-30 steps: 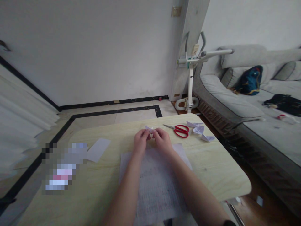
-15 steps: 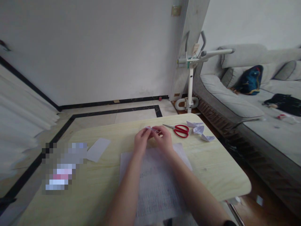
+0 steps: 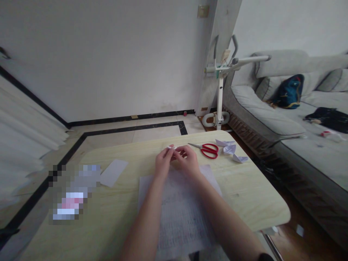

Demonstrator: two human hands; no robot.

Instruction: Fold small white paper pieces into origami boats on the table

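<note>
Between my fingertips is a small folded piece of white paper (image 3: 172, 148), mostly hidden by the fingers. My left hand (image 3: 163, 159) pinches it from the left, and my right hand (image 3: 187, 157) closes on it from the right. Both hands are above the far edge of a large printed sheet (image 3: 185, 217) lying on the table. Scissors with red handles (image 3: 208, 150) lie just right of my right hand, blades pointing left. Further right are several folded white paper pieces (image 3: 230, 149). A flat white paper slip (image 3: 114, 173) rests to the left.
The pale wooden table (image 3: 252, 203) has rounded corners. A pixelated item (image 3: 72, 195) lies at its left side. Past the table stand a white exercise machine (image 3: 220, 90) and a grey sofa (image 3: 272, 116) holding a blue bag (image 3: 291, 92). A white curtain (image 3: 24, 145) hangs at left.
The paper between my fingertips now looks narrower and more bunched up, and my fingers have shifted slightly around it. The scissors and the other papers stay in place.
</note>
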